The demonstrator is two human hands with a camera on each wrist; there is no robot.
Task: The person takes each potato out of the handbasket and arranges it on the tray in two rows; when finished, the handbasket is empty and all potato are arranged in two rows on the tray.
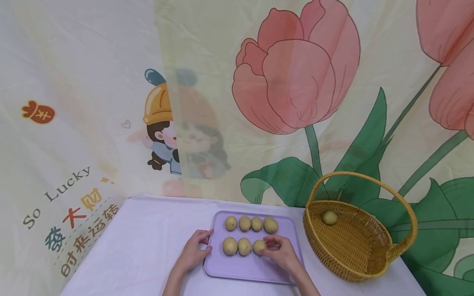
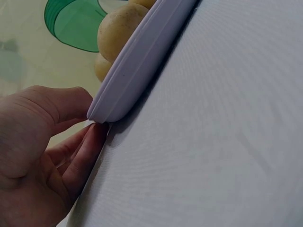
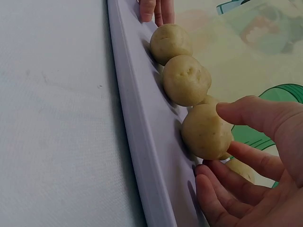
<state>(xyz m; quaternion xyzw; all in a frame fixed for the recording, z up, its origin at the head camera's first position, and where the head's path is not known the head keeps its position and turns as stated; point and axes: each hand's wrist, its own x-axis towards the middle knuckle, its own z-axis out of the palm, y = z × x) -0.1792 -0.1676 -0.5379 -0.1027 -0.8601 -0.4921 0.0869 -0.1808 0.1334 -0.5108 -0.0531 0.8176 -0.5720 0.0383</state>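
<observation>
A light purple tray [image 1: 255,269] lies on the table, carrying two rows of potatoes. In the front row, my right hand [image 1: 280,251] holds the rightmost potato [image 1: 259,247] between thumb and fingers. The right wrist view shows this potato [image 3: 204,132] low over the tray surface, beside the middle potato [image 3: 186,80]. At the tray's left side, my left hand [image 1: 194,250] grips the edge. In the left wrist view its thumb is against the rim [image 2: 118,90] and the fingertips are at the underside. Behind stands a row of several potatoes [image 1: 245,223].
Right of the tray is a brown wicker basket [image 1: 326,250] with a tall arched handle and one potato [image 1: 329,217] inside. A white cloth [image 1: 148,230] covers the table. Printed curtains [image 1: 207,49] hang behind it.
</observation>
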